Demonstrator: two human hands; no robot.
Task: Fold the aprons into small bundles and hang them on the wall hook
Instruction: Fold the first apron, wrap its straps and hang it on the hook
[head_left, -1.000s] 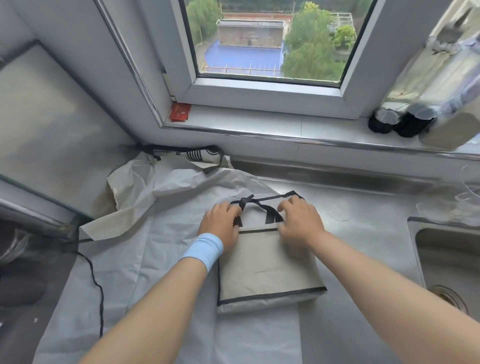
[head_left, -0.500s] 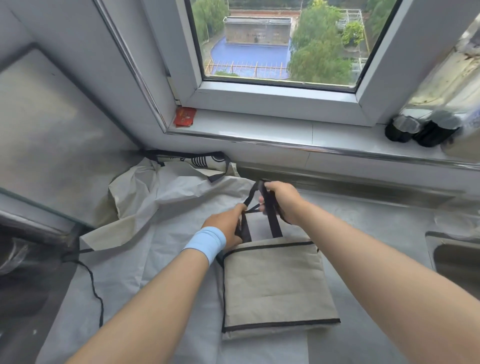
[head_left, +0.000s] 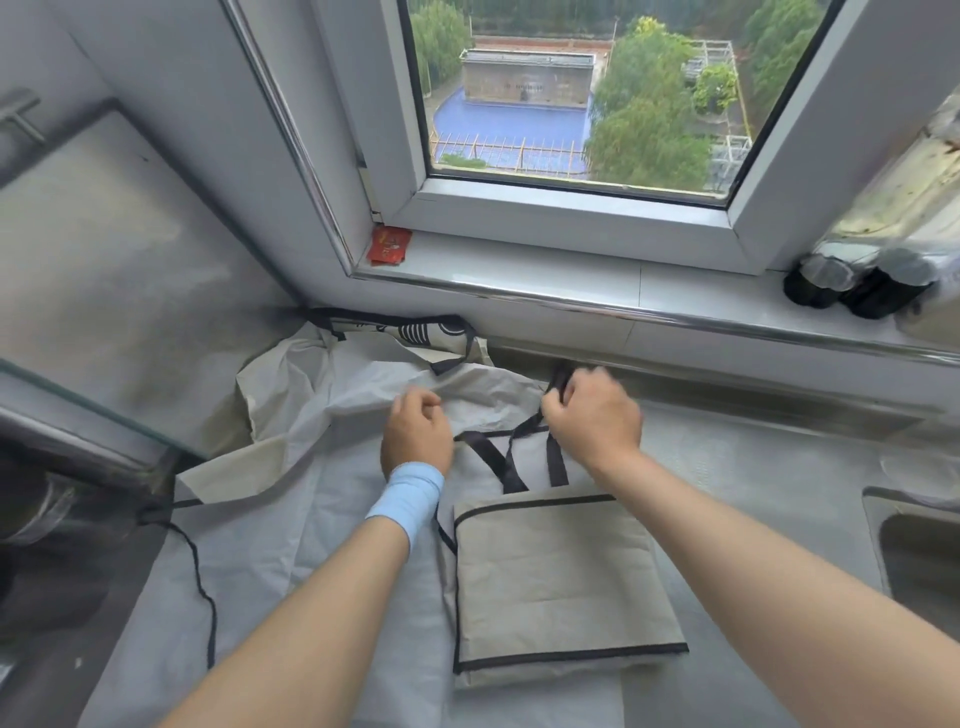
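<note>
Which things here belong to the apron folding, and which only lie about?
Belong to the job:
- folded apron
- its black straps, held by the right hand
- unfolded apron
- patterned apron
- left hand

Only lying about:
- red packet on the sill
- dark jars
- sink

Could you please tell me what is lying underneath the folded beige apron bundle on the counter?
The bundle rests partly on a spread-out pale apron, which shows at its left and near edges. Its right side seems to overhang the steel counter. Anything directly beneath is covered.
</note>
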